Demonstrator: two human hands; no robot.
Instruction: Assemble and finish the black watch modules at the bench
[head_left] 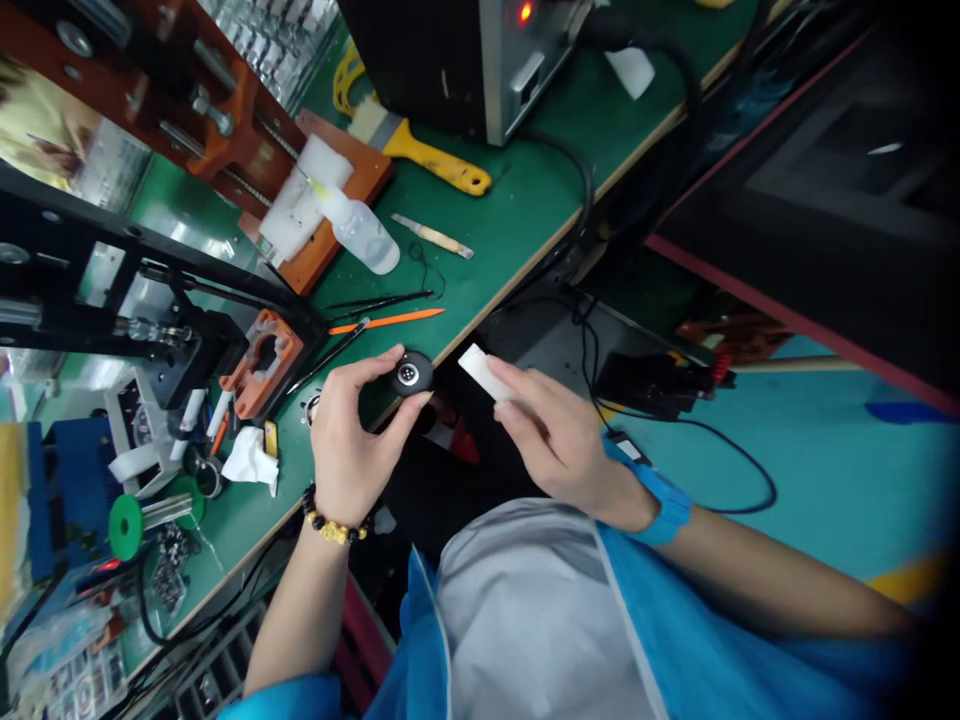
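Note:
Between the thumb and forefinger of my left hand (360,425) is a round black disc (412,373) with a silver, dotted centre facing up. It is held over the bench's front edge. My right hand (551,430) pinches a small white block (484,373), which points toward the disc without touching it. Beyond my left hand, an orange stick (388,321) and dark tweezers (379,301) lie on the green bench (450,285). A silver ring-shaped part (310,407) is partly hidden behind my left hand.
A clear bottle (366,235), a craft knife (433,236) and a yellow-handled brush (439,160) lie farther back. Press fixtures (262,365) stand at the left, near a green spool (126,527). A black box (442,60) with a red light is at the top.

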